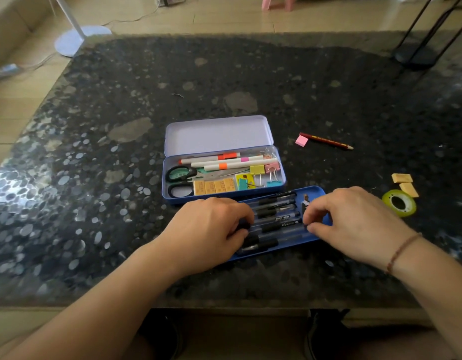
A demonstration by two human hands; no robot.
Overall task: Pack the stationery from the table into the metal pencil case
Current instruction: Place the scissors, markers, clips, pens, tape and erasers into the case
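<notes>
Pencil case [224, 197] showing blue walls, pale lilac lid interior. Tray [314, 192] reading blue, carrying black pens [275, 211]. Table [224, 74] presenting black speckled stone. Pencil [326, 140] appearing dark red; tape roll [399, 203] showing yellow-green; sticky pad [301, 141] showing pink.

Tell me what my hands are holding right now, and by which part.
Both hands are on the pens in the blue tray: left hand curled over their capped ends, right hand pinching at the opposite ends. Which pen exactly cannot be told.

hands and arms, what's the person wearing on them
Both forearms are bare, with no sleeves in view. The right hand has a thin reddish-brown cord bracelet around its wrist. The left hand and its wrist carry nothing: no rings, watch or gloves show.
</notes>
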